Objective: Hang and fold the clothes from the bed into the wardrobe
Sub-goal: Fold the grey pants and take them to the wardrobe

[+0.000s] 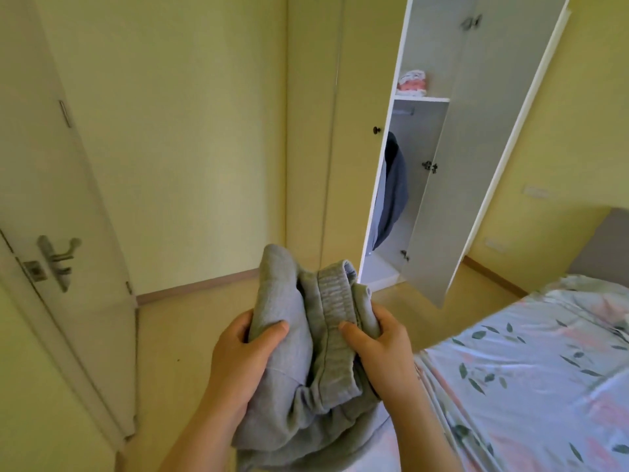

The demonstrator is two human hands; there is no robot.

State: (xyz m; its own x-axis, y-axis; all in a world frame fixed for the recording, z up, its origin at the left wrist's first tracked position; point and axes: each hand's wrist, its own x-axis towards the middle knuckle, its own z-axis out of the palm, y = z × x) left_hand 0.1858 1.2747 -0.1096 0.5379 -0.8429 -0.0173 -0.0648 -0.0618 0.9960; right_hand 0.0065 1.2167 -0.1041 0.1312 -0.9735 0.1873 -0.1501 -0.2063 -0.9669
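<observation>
While held bunched in front of the person, beside the bed (544, 352): grey sweatpants (306, 386). Left hand (238, 349) grips one fold; right hand (377, 338) pinches the ribbed waistband. Advice: even the folds before shelving. Long axis runs away from the person, waistband end toward the open wardrobe (476, 131).

White door (68, 199), metal lever handle (59, 257), yellow wall (190, 131), wall socket (536, 191)

Bare left grip (238, 359), bare right grip (383, 349), bare forearms (200, 434)

Floral-sheeted bed (544, 352) — wardrobe shelf (434, 99), folded clothes (412, 84)
</observation>
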